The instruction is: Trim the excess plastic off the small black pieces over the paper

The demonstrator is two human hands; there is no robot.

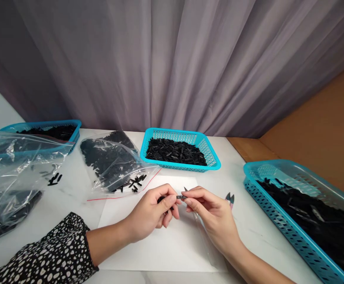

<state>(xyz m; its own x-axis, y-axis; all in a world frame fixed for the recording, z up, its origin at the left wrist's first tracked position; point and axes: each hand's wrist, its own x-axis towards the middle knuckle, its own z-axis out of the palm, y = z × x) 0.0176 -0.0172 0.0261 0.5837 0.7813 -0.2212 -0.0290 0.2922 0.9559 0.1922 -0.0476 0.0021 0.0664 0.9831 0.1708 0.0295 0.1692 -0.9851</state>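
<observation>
Pinching small black piece (180,197) between left hand (151,216) and right hand (213,217) fingers (190,202), over white sheet (166,246)

Your left hand (152,213) and right hand (215,217) hide most of the small black piece (180,196), which is too small to identify. The cutters (230,198) show only their tips behind your right hand. At lower right, the frame's edge cuts off the blue basket (278,221).

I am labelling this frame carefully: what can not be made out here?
Head view only.
- small black piece: mostly covered by the left hand and right hand; shape unclear.
- pointed tool: only tips show behind the right hand.
- right basket: cut off by the right and bottom edges.
- left bag: cut by the left edge, glare hides contents.
</observation>
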